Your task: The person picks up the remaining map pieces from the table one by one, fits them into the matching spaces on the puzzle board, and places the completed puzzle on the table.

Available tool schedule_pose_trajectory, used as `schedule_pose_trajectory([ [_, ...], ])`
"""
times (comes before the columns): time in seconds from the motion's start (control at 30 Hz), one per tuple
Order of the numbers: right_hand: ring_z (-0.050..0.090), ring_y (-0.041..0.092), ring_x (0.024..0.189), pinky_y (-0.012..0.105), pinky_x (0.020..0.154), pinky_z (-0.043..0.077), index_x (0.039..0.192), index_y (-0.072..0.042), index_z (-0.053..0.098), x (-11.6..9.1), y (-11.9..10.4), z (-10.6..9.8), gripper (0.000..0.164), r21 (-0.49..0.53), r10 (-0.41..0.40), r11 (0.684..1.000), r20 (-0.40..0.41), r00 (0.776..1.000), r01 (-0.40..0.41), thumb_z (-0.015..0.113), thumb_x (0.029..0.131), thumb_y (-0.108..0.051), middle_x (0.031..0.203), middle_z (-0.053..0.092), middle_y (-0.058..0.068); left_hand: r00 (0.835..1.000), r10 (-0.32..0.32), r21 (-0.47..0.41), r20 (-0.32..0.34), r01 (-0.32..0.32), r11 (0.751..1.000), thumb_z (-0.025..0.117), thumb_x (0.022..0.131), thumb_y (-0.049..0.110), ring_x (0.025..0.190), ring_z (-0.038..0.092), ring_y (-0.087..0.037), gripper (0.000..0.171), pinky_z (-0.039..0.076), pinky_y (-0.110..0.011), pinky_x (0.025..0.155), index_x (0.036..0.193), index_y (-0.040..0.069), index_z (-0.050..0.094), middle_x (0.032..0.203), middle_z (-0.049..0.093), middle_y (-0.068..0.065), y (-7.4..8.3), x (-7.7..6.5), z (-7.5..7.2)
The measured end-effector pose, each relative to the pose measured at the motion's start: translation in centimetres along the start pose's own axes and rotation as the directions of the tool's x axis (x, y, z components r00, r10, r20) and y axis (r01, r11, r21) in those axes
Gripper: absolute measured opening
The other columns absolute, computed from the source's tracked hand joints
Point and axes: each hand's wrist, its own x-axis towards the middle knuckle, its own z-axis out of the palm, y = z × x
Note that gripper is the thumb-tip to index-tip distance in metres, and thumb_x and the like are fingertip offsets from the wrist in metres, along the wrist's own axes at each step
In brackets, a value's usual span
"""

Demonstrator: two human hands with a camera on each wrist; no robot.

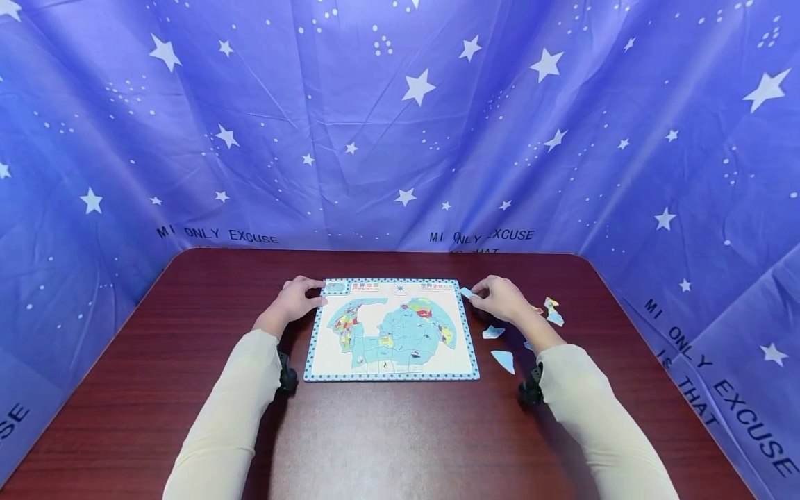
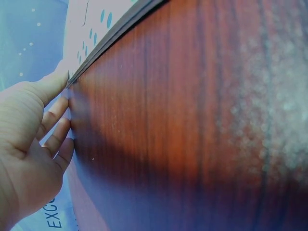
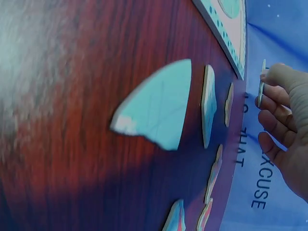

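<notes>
A world-map jigsaw board (image 1: pixel 394 370) with a dotted blue border lies flat on the table, partly filled with pieces. At its left edge is my left hand (image 1: pixel 296 298); in the left wrist view the thumb (image 2: pixel 54 83) touches the board's edge and the fingers reach beside it. Past the upper right corner, my right hand (image 1: pixel 500 297) pinches a light-blue puzzle piece (image 1: pixel 467 293). That piece (image 3: pixel 261 91) stands edge-on between thumb and fingers in the right wrist view. Loose below the right hand lie a blue piece (image 1: pixel 493 332) and a wedge-shaped blue piece (image 1: pixel 503 361).
More loose pieces, some coloured (image 1: pixel 553 311), lie right of the right hand; another piece is mostly hidden by the right forearm. The dark red wooden table (image 1: pixel 387 444) meets a blue star-printed curtain (image 1: pixel 375 139) at the back and sides.
</notes>
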Motion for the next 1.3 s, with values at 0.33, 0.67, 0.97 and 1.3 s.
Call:
schedule_pose_trajectory([
  [0.33, 0.054, 0.018, 0.076, 0.031, 0.068, 0.044, 0.101, -0.003, 0.071, 0.6, -1.6, 0.8, 0.028, -0.030, -0.047, 0.998, -0.010, 0.999, 0.047, 0.065, 0.083, -0.023, 0.096, 0.064, 0.010, 1.000, 0.017, 0.005, -0.011, -0.017, 1.000, 0.059, 0.092, 0.025, 0.125, 0.030, -0.039, 0.048, 0.030, -0.056, 0.104, 0.136, 0.007, 0.049, 0.140, 0.039, -0.021, 0.1, -0.2, 0.0],
  [0.67, 0.053, 0.018, 0.077, 0.031, 0.069, 0.044, 0.102, -0.004, 0.071, 1.1, -2.7, 1.6, 0.028, -0.050, -0.080, 0.995, 0.012, 0.997, 0.081, 0.067, 0.082, -0.024, 0.093, 0.063, 0.008, 1.000, 0.022, 0.001, -0.017, -0.022, 1.000, 0.059, 0.092, 0.025, 0.125, 0.030, -0.038, 0.048, 0.031, -0.056, 0.104, 0.136, 0.008, 0.050, 0.138, 0.040, -0.021, 0.0, -0.2, 0.2],
  [0.97, 0.055, 0.017, 0.079, 0.033, 0.071, 0.046, 0.101, -0.007, 0.071, 1.3, -3.6, 2.2, 0.027, -0.062, -0.119, 0.991, 0.008, 0.993, 0.119, 0.067, 0.083, -0.026, 0.095, 0.063, 0.007, 1.000, 0.019, -0.003, -0.007, -0.019, 1.000, 0.059, 0.093, 0.025, 0.126, 0.029, -0.038, 0.048, 0.029, -0.056, 0.105, 0.136, 0.008, 0.049, 0.140, 0.039, -0.021, 0.0, -0.2, 0.1],
  [1.3, 0.056, 0.017, 0.079, 0.032, 0.070, 0.047, 0.102, -0.008, 0.071, 1.8, -4.6, 2.8, 0.026, -0.040, -0.134, 0.990, 0.021, 0.991, 0.134, 0.066, 0.084, -0.026, 0.098, 0.063, 0.006, 1.000, 0.024, -0.001, -0.004, -0.024, 1.000, 0.059, 0.093, 0.025, 0.126, 0.030, -0.039, 0.047, 0.029, -0.057, 0.104, 0.136, 0.008, 0.050, 0.139, 0.039, -0.021, -0.1, -0.1, -0.1],
])
